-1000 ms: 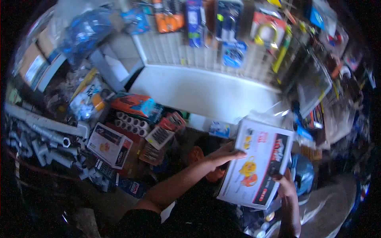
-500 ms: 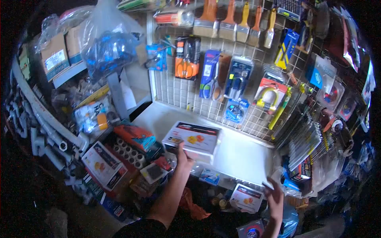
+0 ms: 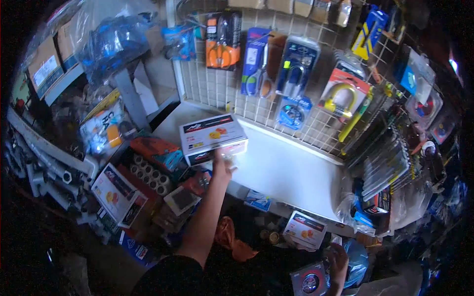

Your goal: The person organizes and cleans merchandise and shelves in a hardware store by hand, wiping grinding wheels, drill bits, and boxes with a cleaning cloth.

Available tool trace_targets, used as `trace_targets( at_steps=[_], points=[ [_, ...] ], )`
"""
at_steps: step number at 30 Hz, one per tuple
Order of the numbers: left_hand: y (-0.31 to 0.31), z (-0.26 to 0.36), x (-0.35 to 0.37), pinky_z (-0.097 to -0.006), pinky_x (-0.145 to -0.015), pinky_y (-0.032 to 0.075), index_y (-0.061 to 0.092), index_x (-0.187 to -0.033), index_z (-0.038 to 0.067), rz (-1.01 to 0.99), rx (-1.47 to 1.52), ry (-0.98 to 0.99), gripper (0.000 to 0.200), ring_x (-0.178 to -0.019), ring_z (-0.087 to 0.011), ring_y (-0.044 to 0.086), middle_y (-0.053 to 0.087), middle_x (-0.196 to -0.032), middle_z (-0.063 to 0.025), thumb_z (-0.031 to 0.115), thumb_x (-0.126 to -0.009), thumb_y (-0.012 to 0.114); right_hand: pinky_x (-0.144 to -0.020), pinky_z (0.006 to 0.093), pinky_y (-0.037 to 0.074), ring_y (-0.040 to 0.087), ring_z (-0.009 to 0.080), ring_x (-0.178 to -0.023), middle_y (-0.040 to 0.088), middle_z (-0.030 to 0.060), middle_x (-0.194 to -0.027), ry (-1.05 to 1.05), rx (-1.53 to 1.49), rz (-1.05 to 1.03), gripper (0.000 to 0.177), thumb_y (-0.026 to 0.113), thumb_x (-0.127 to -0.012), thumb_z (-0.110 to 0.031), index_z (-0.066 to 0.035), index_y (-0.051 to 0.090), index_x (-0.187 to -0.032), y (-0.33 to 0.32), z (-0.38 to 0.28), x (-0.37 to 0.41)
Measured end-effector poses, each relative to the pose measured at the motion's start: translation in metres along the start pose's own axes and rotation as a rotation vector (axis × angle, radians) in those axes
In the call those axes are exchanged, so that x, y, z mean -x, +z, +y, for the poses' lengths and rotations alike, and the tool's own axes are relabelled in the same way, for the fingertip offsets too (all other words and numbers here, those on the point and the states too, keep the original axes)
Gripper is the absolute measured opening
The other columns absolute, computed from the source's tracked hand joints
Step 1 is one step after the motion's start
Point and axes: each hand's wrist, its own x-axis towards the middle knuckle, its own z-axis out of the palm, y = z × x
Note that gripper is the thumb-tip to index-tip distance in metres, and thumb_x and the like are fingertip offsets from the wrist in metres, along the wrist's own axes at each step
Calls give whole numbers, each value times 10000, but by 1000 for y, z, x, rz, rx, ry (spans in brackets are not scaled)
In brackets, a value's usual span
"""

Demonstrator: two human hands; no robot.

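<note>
A white cardboard box (image 3: 213, 134) with red and yellow pictures is at the left end of the white shelf top (image 3: 296, 167). My left hand (image 3: 222, 166) is closed on its near side, thumb up against the front face; some fingers are hidden. Low at the right, my right hand (image 3: 338, 259) is in shadow, and its blurred fingers do not show clearly. Beside that hand are a dark package with a round disc (image 3: 310, 282) and a blue plastic bag (image 3: 358, 261). A similar white box (image 3: 304, 230) lies just above and left of it.
Behind the shelf top, a wire grid (image 3: 207, 93) carries hanging scissors (image 3: 223, 54), a padlock pack (image 3: 296, 69) and a yellow lock (image 3: 344, 93). Another printed box (image 3: 116, 195) lies at left beside white tubes (image 3: 148, 175). Grey pipe fittings (image 3: 49, 172) fill the far left.
My left hand has moved the box left and farther back over the shelf top. My right hand has dropped lower, from spread fingers near the shelf edge. The view has tilted downward.
</note>
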Motion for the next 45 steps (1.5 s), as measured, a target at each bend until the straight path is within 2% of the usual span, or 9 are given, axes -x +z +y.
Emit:
trace_targets(
  at_steps=[2, 4, 5, 8, 14, 17, 26, 30, 45],
  points=[
    [16, 22, 86, -502, -1000, 477, 534, -1379, 97, -238, -393, -111, 670, -1233, -304, 594, 551, -1400, -145, 535, -901, 698, -968, 356, 513, 628, 209, -1142, 658, 133, -1240, -88, 143, -170, 368, 686, -951, -53, 12, 610, -1304, 23, -3, -25],
    [27, 47, 133, -429, -968, 519, 595, -1290, 62, -505, -1150, 373, 500, -1151, -283, 653, 651, -1252, -139, 353, -909, 737, -973, 378, 516, 650, 239, -1116, 678, 119, -1206, -87, -77, -221, 346, 688, -957, -73, 4, 621, -1287, 58, -17, -48],
    [29, 56, 133, -405, -964, 529, 633, -1227, 50, -497, -1500, 843, 427, -1151, -290, 650, 701, -1137, -127, 228, -863, 767, -997, 390, 512, 653, 259, -1134, 685, 134, -1209, -222, 62, -222, 355, 680, -951, -44, 25, 606, -1292, 71, -16, -66],
    [39, 88, 105, -629, -1150, 306, 569, -1367, 97, -381, -1972, 1288, 687, -1467, -363, 338, 479, -1500, -110, 275, -760, 837, -890, 424, 563, 666, 269, -1129, 666, 185, -1249, -400, 127, -230, 392, 727, -908, -91, 10, 617, -1271, 121, -27, -134],
    [30, 97, 20, -676, -1144, 287, 425, -1520, 134, -210, -2130, 1332, 964, -1454, -433, 350, 406, -1542, -191, 429, -711, 856, -898, 483, 544, 663, 368, -1074, 657, 181, -1187, -734, 415, 39, 315, 726, -898, -109, -20, 639, -1188, 209, -13, -253],
    [27, 95, 16, -663, -1141, 301, 480, -1425, 98, -115, -2136, 1422, 930, -1381, -448, 425, 461, -1479, -208, 495, -674, 858, -963, 504, 493, 595, 389, -1179, 612, 175, -1274, -634, 566, 69, 343, 687, -918, -175, -46, 619, -1228, 226, 0, -270],
    [48, 105, -52, -675, -1161, 257, 407, -1525, 102, 342, -2227, 1100, 870, -1426, -464, 399, 450, -1541, -208, 502, -830, 745, -1094, 494, 381, 523, 365, -1301, 554, 162, -1412, -640, 647, 71, 467, 648, -910, -217, -40, 565, -1335, 219, 37, -272],
    [55, 111, -59, -655, -1174, 247, 343, -1570, 102, 347, -2303, 911, 854, -1472, -476, 312, 321, -1628, -195, 517, -903, 677, -1073, 500, 403, 543, 365, -1281, 574, 170, -1391, -682, 634, 87, 417, 648, -886, -167, -27, 599, -1276, 219, 47, -279],
    [26, 166, -115, -749, -1115, 256, 408, -1547, 150, 495, -2258, 898, 826, -1431, -461, 382, 394, -1595, -167, 526, -873, 703, -1022, 497, 494, 637, 423, -1166, 654, 244, -1284, -763, 498, 87, 334, 623, -837, -32, 38, 664, -1162, 215, 37, -278]
  ],
)
